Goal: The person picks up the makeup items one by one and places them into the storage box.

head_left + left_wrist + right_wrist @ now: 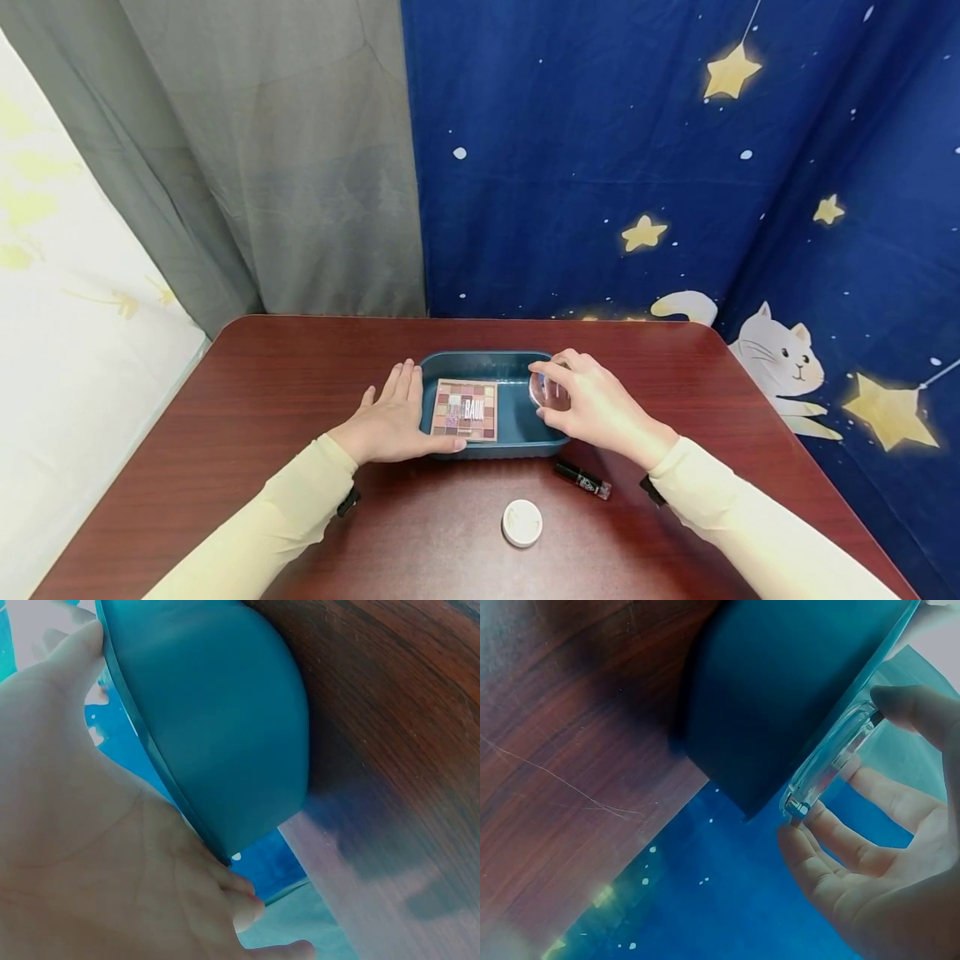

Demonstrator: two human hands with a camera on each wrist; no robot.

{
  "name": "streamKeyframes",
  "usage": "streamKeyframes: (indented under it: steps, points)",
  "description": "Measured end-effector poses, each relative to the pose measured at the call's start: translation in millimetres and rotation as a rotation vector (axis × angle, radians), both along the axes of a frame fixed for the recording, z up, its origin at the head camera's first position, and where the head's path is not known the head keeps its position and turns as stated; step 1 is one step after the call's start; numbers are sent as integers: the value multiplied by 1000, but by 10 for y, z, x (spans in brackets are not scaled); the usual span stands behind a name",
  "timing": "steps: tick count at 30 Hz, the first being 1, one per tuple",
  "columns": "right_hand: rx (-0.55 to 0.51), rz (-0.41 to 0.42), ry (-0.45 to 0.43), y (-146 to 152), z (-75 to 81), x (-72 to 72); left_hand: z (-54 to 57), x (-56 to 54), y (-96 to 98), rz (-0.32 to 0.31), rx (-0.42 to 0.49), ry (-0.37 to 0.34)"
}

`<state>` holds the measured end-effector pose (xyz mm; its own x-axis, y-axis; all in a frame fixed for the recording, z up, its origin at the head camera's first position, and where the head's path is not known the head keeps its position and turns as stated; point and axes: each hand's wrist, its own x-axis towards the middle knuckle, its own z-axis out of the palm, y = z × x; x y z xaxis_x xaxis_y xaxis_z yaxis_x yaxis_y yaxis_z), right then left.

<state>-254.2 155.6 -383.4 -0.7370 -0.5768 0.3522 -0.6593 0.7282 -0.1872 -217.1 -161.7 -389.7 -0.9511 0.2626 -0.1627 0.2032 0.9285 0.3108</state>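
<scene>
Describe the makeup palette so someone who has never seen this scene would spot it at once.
On the dark red table, find the blue tray. The palette lies inside it, at the left end by the left hand. It is the flat square with a grid of coloured patches and white lettering, unlike the clear round case in the right hand.

Head view, centre: clear round object (550,395) partly covered by the right fingers (552,370), full outline not visible. Left end of the tray (487,451) partly hidden by the left fingers (402,385). Print on the black tube (582,480) too small to read; marks on the white round container (522,523) too faint to make out. Tabletop (427,533) and both sleeves (281,508) cut off by the bottom edge. Both wrist views: tray cropped at top, contents hidden behind its wall.
</scene>
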Motion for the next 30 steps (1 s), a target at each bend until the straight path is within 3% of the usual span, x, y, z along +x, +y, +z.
streamKeyframes:
  steps: [14, 30]
  points:
    - [87, 47, -28, -129, 5, -99, 8, -10, 4, 1, -6, -11]
    - [212, 115, -21, -182, -97, -205, 35, 12, 28, 1, -25, -7]
